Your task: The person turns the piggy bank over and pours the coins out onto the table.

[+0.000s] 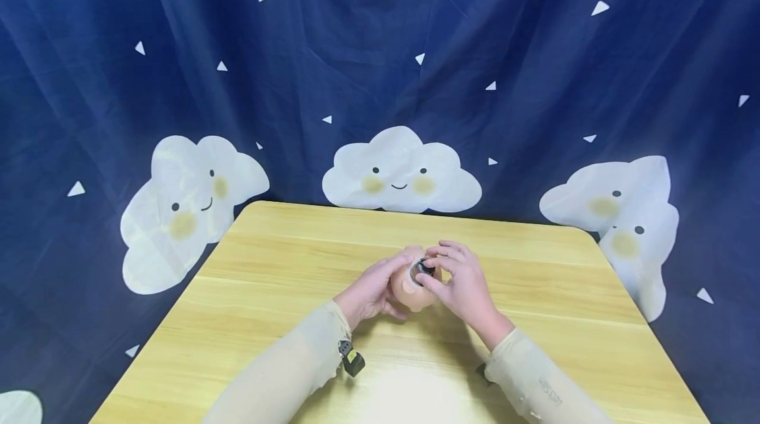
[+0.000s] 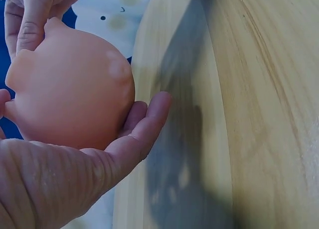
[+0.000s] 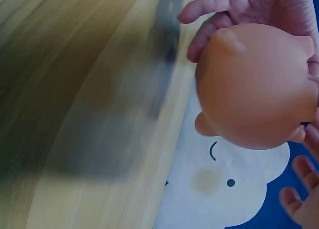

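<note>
A round, peach-coloured piggy bank (image 1: 408, 297) with short stubby nubs is held up over the table, its round opening turned upward. My left hand (image 1: 372, 289) grips it from the left, thumb on top near the opening and fingers underneath. In the left wrist view the smooth piggy bank (image 2: 75, 89) rests against that hand's palm and fingers. At the opening, the thumb and fingers of my right hand (image 1: 463, 279) pinch a small dark stopper (image 1: 425, 270). The right wrist view shows the underside of the piggy bank (image 3: 254, 89), with the stopper mostly hidden.
The wood-grain table (image 1: 285, 358) has rounded far corners. Behind it hangs a dark blue curtain (image 1: 356, 28) printed with white triangles and smiling clouds. A black wrist strap (image 1: 351, 358) sits at the left cuff. Shadows of the hands fall on the tabletop.
</note>
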Available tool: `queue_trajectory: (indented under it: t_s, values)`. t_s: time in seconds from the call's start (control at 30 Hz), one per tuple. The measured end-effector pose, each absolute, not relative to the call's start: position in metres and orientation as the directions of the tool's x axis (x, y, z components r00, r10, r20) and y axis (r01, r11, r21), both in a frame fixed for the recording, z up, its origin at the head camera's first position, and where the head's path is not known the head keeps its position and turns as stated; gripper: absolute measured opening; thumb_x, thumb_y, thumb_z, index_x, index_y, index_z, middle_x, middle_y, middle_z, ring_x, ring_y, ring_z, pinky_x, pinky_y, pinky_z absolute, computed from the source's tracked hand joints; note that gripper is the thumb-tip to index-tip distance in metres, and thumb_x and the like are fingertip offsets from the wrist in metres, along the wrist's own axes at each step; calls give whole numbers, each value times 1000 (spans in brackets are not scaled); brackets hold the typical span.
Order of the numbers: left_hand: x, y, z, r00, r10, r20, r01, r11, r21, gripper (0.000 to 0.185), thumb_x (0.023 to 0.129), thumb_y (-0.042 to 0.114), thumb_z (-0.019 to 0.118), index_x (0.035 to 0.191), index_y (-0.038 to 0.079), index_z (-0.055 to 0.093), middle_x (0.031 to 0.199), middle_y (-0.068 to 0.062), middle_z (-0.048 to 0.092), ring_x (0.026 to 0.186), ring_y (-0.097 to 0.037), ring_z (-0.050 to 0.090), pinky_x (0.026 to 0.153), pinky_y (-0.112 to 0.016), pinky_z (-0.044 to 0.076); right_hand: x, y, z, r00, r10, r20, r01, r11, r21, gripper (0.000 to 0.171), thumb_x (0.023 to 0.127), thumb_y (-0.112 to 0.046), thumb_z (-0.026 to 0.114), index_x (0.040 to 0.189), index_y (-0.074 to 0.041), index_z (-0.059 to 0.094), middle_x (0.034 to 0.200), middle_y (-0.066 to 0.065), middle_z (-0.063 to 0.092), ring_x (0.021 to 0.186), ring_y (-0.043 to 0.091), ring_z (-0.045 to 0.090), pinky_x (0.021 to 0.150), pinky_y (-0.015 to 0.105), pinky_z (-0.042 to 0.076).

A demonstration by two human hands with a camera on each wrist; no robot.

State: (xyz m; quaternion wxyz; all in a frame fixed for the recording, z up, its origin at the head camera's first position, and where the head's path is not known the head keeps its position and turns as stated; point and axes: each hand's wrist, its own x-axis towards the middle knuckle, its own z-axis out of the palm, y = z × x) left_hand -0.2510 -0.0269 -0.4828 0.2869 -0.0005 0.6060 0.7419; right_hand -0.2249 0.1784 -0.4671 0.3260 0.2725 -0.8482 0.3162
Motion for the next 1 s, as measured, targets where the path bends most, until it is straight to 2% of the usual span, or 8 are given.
queue_trajectory:
  t_s: [0.1,0.17,0.37,0.53,0.77,1.0]
  values:
    - [-252,-27,-484,-830,434,-349,-428,-96,899,80,96,58,69,154,10,44,139,-27,65,120,-51,70,88,-82,55,-226,179,-469,-598,-273,753,-691,652,-312,34,72,-14,99,100,-6,81,106,10,82,119,42,70,106,62,51]
    - [-252,-27,-485,-828,439,-350,-429,-92,899,79,96,59,69,154,11,46,139,-26,65,120,-51,70,88,-81,55,-227,179,-469,-599,-284,749,-693,652,-307,42,72,-14,99,108,-6,79,107,9,82,118,42,70,106,63,51]
    - [-252,-26,-486,-826,438,-354,-429,-83,899,76,97,58,68,153,11,46,136,-25,66,117,-50,71,86,-80,56,-230,179,-468,-682,-289,672,-659,641,-393,70,76,-15,98,136,1,65,112,10,80,121,40,68,108,60,53]
    - [-253,-26,-485,-815,451,-364,-434,-60,899,75,96,60,67,152,13,48,131,-23,70,106,-44,76,86,-74,60,-231,179,-467,-748,-259,611,-627,577,-523,85,75,-9,98,146,6,52,113,11,80,121,38,70,113,60,52]
    - [-253,-25,-486,-815,442,-374,-440,-53,896,74,96,60,67,150,14,50,130,-23,70,105,-42,76,86,-73,60,-230,180,-465,-835,-199,513,-540,472,-696,92,78,-5,95,153,3,43,116,12,80,133,38,66,117,61,48]
    - [-254,-25,-489,-820,440,-366,-432,-57,900,77,97,60,67,155,13,47,141,-25,64,119,-52,69,86,-79,57,-230,186,-459,-867,-146,476,-492,399,-774,90,81,-3,92,156,0,41,116,12,80,136,39,63,120,60,42]
